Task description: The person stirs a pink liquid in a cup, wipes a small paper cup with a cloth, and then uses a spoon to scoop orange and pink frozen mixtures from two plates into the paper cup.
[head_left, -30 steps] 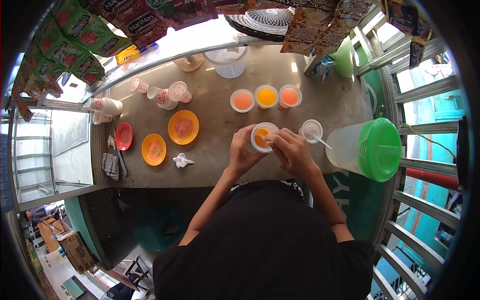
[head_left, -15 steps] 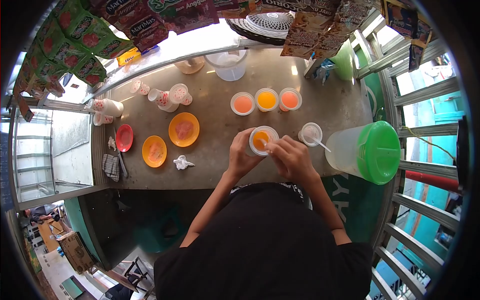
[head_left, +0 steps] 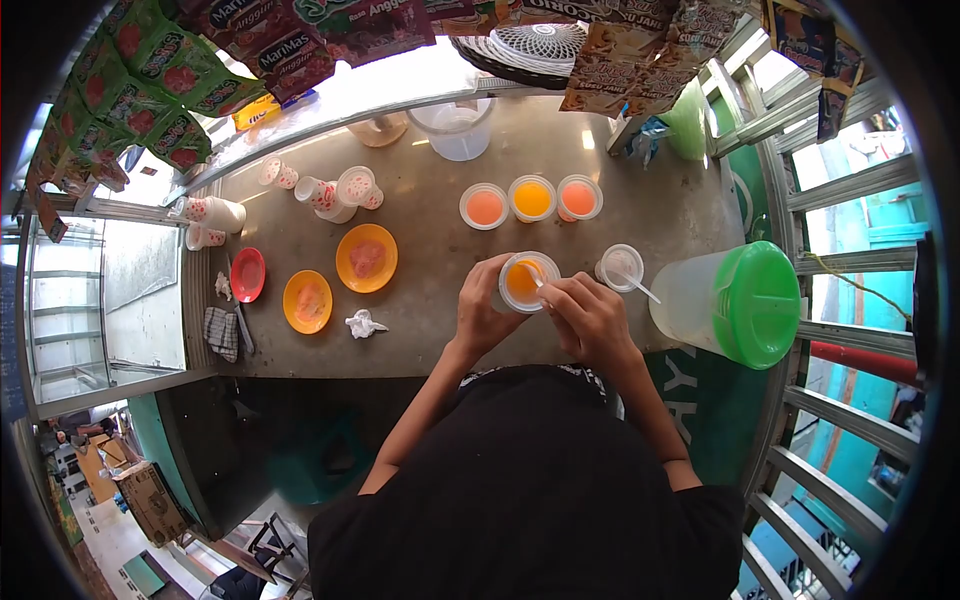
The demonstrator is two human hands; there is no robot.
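My left hand (head_left: 484, 308) is wrapped around the side of a plastic cup (head_left: 507, 296) that contains orange drink. Between the pinched fingers of my right hand (head_left: 592, 318) is a small pale spoon (head_left: 538, 277), its lower end inside that cup. Behind it, three more cups stand in a row: one with pink-orange drink (head_left: 485, 207), one with yellow-orange drink (head_left: 533, 199) and another pink-orange one (head_left: 578, 198). Right of my hands, a cup with whitish contents (head_left: 614, 259) has a white spoon (head_left: 645, 285) leaning out over its rim.
A clear jar with a green lid (head_left: 757, 305) is at the right. Orange plates (head_left: 345, 275), a red plate (head_left: 248, 276), crumpled tissue (head_left: 364, 324) and a checked cloth (head_left: 221, 333) lie left. Patterned cups (head_left: 318, 193) and a clear tub (head_left: 460, 145) stand farther back; sachets (head_left: 365, 30) hang overhead.
The spoon in my right hand has shifted slightly inside the cup, and more of it shows. My left hand keeps its hold on the cup in the same place.
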